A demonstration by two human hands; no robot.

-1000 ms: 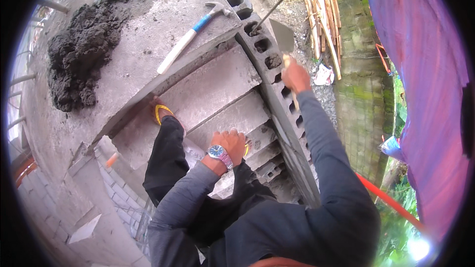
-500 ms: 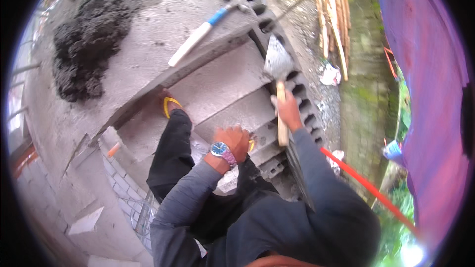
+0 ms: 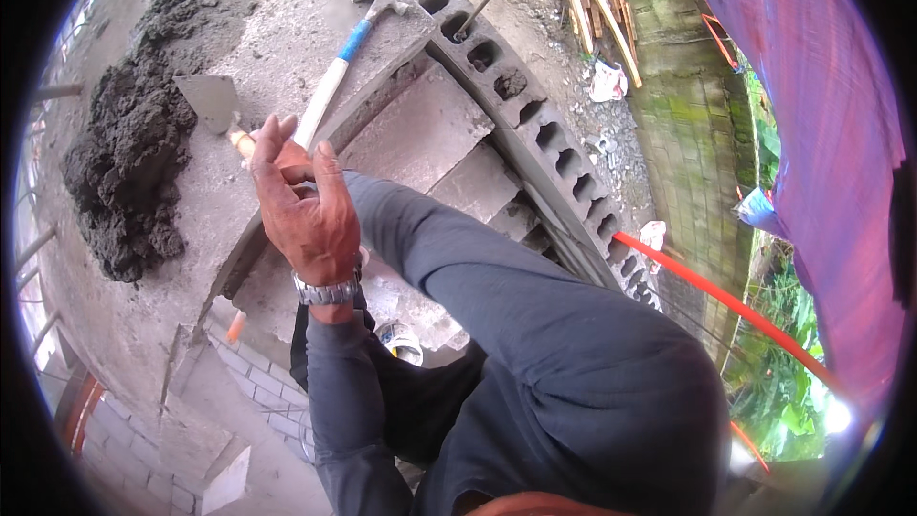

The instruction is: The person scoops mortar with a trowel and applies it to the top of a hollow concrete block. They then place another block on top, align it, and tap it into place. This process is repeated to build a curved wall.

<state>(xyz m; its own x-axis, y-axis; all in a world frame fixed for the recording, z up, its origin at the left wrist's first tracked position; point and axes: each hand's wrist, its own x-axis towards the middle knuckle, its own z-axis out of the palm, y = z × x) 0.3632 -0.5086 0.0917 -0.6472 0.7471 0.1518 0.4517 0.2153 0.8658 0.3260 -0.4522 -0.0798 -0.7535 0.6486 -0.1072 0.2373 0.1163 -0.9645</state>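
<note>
We've got trowel (image 3: 212, 103) in right hand (image 3: 296, 162), long axis toward 10:30, mortar (image 3: 124, 153) at 9 o'clock; left hand (image 3: 309, 227) loosely spread.

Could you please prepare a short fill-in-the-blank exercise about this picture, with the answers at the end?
The hand with the metal watchband is the person's ____ hand.
The other hand holds the trowel by its ____.
The hammer has a white shaft with one ____ section.
In the picture, the hammer lies to the dark heap's ____.
Missing words: left; handle; blue; right.
</note>
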